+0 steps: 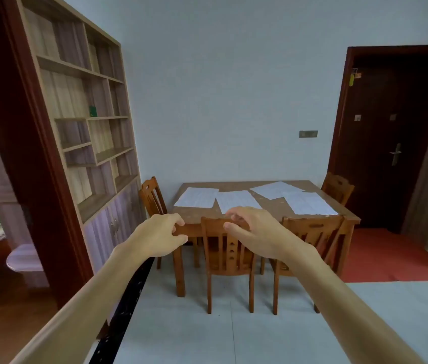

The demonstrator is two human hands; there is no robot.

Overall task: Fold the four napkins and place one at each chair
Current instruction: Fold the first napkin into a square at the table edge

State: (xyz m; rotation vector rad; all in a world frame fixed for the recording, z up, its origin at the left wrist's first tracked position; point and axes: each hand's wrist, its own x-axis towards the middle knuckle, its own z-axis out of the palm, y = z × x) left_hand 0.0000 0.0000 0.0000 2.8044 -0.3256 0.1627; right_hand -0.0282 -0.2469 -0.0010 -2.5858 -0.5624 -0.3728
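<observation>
Several white napkins lie flat and unfolded on the wooden table [273,210]: one at the far left [197,197], one left of centre [236,199], one at the back [276,189], one at the right [308,203]. Wooden chairs stand around it: two at the near side [227,248] [312,232], one at the left end [152,197], one at the right end [337,189]. My left hand [160,235] and my right hand [252,231] are stretched out in the air well short of the table, fingers loosely curled, holding nothing.
A tall wooden bookshelf [84,114] lines the left wall, with a dark doorframe [24,153] beside it. A dark door [391,143] stands at the right, above a red floor mat [391,256]. Pale floor tiles [234,332] stretch between me and the table.
</observation>
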